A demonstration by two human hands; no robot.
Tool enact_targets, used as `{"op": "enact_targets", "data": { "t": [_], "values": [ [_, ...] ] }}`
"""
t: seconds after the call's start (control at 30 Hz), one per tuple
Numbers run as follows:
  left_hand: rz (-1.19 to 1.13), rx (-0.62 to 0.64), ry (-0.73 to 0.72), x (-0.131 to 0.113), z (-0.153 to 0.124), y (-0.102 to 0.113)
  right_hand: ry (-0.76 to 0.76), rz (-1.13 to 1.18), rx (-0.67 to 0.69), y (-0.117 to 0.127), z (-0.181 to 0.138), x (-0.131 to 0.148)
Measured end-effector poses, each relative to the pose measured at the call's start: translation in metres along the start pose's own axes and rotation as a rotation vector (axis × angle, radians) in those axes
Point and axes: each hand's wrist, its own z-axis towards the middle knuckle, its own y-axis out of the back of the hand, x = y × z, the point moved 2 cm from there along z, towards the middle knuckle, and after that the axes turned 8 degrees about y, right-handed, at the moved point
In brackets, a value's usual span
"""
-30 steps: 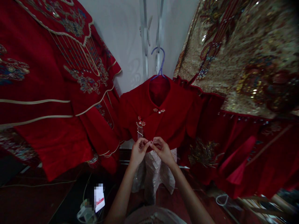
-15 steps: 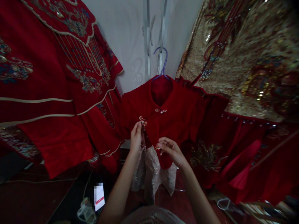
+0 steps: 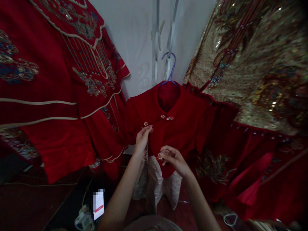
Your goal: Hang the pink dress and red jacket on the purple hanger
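Observation:
A short-sleeved red jacket (image 3: 184,133) hangs in front of me on a purple hanger (image 3: 172,65). Its collar clasp (image 3: 166,118) is joined. My left hand (image 3: 142,139) pinches the jacket's left front edge at a flower-shaped clasp (image 3: 146,124), part of which the fingers cover. Lower and to the right, my right hand (image 3: 175,158) pinches a small ornate clasp (image 3: 159,156) at the edge of the other front panel. The two panels are apart below the collar. Beneath the jacket hangs a pale shimmering skirt (image 3: 157,183).
A large red embroidered garment (image 3: 55,77) hangs at the left. To the right hang a gold sequined garment (image 3: 252,64) and dark red cloth (image 3: 250,179). A metal rail (image 3: 155,45) stands behind. Low left are a lit phone (image 3: 98,205) and a white plug (image 3: 83,221).
My left fingers have shifted slightly right along the clasp. My right hand sits a little lower, still pinching its clasp. The whole view has tilted slightly.

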Motion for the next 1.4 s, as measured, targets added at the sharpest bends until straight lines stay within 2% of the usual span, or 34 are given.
{"op": "enact_targets", "data": {
  "t": [0.07, 0.13, 0.27, 0.33, 0.43, 0.6, 0.7, 0.8, 0.87, 0.97, 1.03, 1.1, 1.17, 1.27, 1.33, 1.4],
  "values": [
    [0.143, 0.104, -0.087, -0.015, -0.003, -0.010, -0.016, 0.000, 0.051, 0.002, -0.004, 0.002],
    [0.304, 0.162, -0.291, -0.033, -0.006, -0.019, -0.015, 0.008, 0.065, 0.008, -0.010, 0.005],
    [0.730, 0.140, -0.747, -0.060, -0.013, -0.034, -0.060, 0.016, 0.159, 0.021, -0.028, 0.010],
    [0.944, 0.107, -0.902, -0.066, -0.014, -0.041, -0.088, 0.017, 0.208, 0.027, -0.035, 0.013],
    [1.104, 0.078, -1.009, -0.072, -0.010, -0.050, -0.084, 0.013, 0.187, 0.033, -0.041, 0.014],
    [1.172, 0.190, -1.154, -0.074, 0.001, -0.060, -0.046, -0.025, 0.104, 0.033, -0.043, 0.012],
    [1.169, 0.229, -1.242, -0.073, 0.007, -0.063, -0.025, -0.072, 0.099, 0.032, -0.043, 0.014],
    [1.155, 0.230, -1.335, -0.074, 0.012, -0.063, 0.103, -0.100, 0.060, 0.032, -0.036, 0.029],
    [1.138, 0.218, -1.351, -0.078, 0.013, -0.060, 0.280, -0.067, -0.029, 0.028, -0.023, 0.052],
    [1.126, 0.152, -1.283, -0.084, 0.011, -0.053, 0.510, -0.058, -0.105, 0.012, 0.004, 0.091],
    [1.138, 0.070, -1.234, -0.085, 0.008, -0.046, 0.516, -0.101, 0.005, -0.008, 0.025, 0.107],
    [1.168, -0.017, -1.211, -0.085, 0.007, -0.040, 0.457, -0.217, 0.085, -0.028, 0.044, 0.109],
    [1.188, -0.087, -1.200, -0.086, 0.009, -0.032, 0.446, -0.404, 0.000, -0.038, 0.057, 0.102],
    [1.123, -0.195, -1.173, -0.098, 0.021, -0.014, 0.512, -0.786, -0.278, -0.029, 0.064, 0.091],
    [1.076, -0.251, -1.130, -0.114, 0.033, 0.000, 0.557, -1.034, -0.432, -0.006, 0.062, 0.095],
    [1.097, -0.258, -1.082, -0.133, 0.045, 0.012, 0.611, -1.253, -0.530, 0.023, 0.059, 0.109]
  ]
}}
